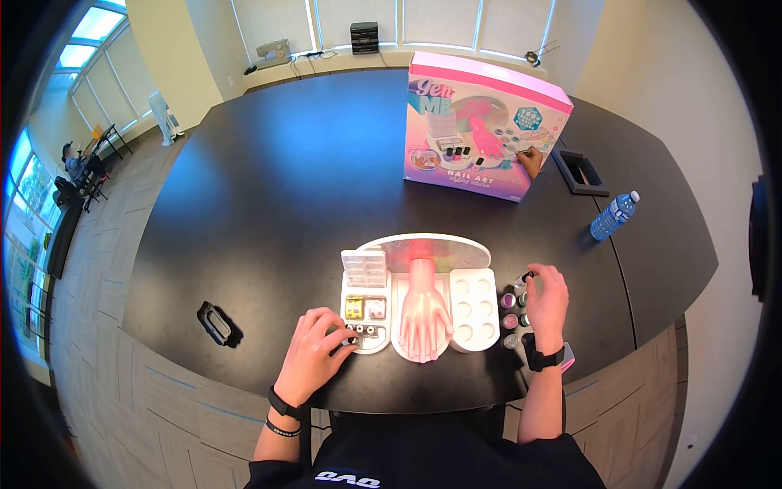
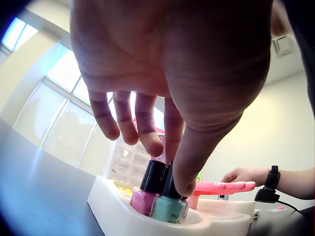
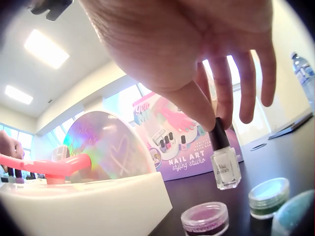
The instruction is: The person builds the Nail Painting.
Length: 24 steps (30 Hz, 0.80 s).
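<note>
Left of the pink model hand [image 1: 423, 316], the left hand [image 1: 311, 344] pinches a teal bottle [image 2: 169, 210] in its tray [image 2: 106, 206]; right of it, the right hand [image 1: 548, 303] pinches a clear bottle [image 3: 226, 169]. Setting-out looks partial: 6-well palette [image 1: 475, 298] unfilled, pots [image 1: 510, 322] on the counter [image 1: 269, 220].

- Prob. office/mtg rm
- Lg. dark desk [image 1: 269, 155]
- Carpet-tile flr [image 1: 183, 407]
- Lg. windows [image 1: 96, 23] w/ shades [image 1: 440, 23]
- 2 ceiling lights [image 3: 47, 49]
- 1 person [image 1: 76, 168] seated in bkgd

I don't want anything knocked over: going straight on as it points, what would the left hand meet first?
Past the teal bottle it seems to pinch, the left hand would probably meet the neighbouring polish bottles in the tray; depth is unclear.
</note>
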Tool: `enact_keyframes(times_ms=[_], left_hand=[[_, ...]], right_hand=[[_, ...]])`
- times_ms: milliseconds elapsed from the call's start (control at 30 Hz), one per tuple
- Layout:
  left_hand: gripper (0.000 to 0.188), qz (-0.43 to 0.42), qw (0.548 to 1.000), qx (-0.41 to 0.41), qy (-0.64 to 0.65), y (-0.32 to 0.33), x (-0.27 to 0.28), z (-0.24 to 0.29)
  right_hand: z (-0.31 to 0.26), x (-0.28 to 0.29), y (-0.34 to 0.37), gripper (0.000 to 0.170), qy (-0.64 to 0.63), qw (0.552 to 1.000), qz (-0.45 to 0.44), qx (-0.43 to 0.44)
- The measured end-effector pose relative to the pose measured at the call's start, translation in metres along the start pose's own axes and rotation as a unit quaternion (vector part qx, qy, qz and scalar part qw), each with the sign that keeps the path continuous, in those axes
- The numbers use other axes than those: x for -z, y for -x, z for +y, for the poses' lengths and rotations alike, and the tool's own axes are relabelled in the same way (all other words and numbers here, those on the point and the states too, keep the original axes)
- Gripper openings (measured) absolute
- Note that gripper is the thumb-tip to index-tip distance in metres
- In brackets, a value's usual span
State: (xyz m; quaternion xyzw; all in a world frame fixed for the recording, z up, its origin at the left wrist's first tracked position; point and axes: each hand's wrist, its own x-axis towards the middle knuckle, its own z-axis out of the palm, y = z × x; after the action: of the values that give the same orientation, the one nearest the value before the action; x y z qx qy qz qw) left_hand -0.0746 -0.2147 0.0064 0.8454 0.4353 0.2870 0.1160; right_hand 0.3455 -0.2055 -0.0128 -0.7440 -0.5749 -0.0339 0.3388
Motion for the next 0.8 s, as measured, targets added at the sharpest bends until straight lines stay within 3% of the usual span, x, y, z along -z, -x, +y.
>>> enact_keyframes(times_ms=[367, 800], left_hand=[[0.033, 0.011, 1.0, 0.009, -0.004, 0.001, -0.001, 0.002], [0.036, 0.092, 0.994, -0.041, 0.046, -0.029, -0.002, 0.047]], right_hand=[[-0.059, 0.04, 0.011, 0.026, -0.103, 0.992, 0.029, 0.067], [-0.131, 0.037, 0.044, 0.025, -0.28, 0.934, -0.101, 0.196]])
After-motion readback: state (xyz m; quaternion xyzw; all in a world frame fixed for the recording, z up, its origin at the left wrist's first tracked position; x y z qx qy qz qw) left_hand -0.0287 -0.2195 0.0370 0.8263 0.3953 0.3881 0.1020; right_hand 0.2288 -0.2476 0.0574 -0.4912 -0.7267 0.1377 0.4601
